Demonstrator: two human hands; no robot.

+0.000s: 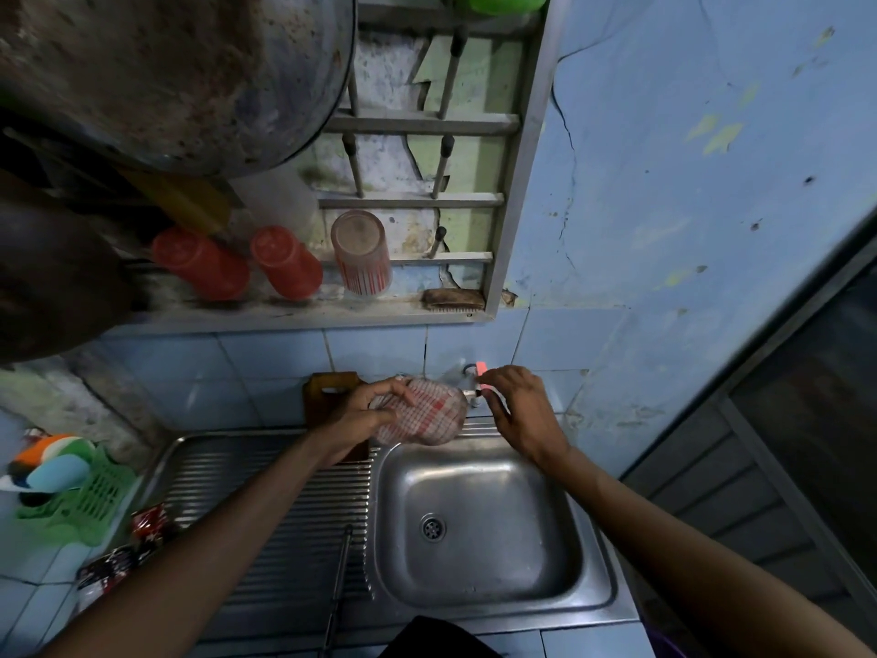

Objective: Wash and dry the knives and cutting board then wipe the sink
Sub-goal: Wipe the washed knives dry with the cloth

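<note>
Checked cloth [420, 413] in left hand [360, 410], right hand [517, 408] on tap [474, 372].

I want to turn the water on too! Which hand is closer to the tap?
The right hand touches the tap. The left hand is a little way off to the side, holding the checked cloth.

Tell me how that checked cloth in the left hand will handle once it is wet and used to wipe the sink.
The checked cloth is bunched in the left hand under the tap, so it is probably soft and floppy, not stiff. It looks thin and light; soaked, it would likely get heavier and drip. It should conform to the sink curves.
</note>
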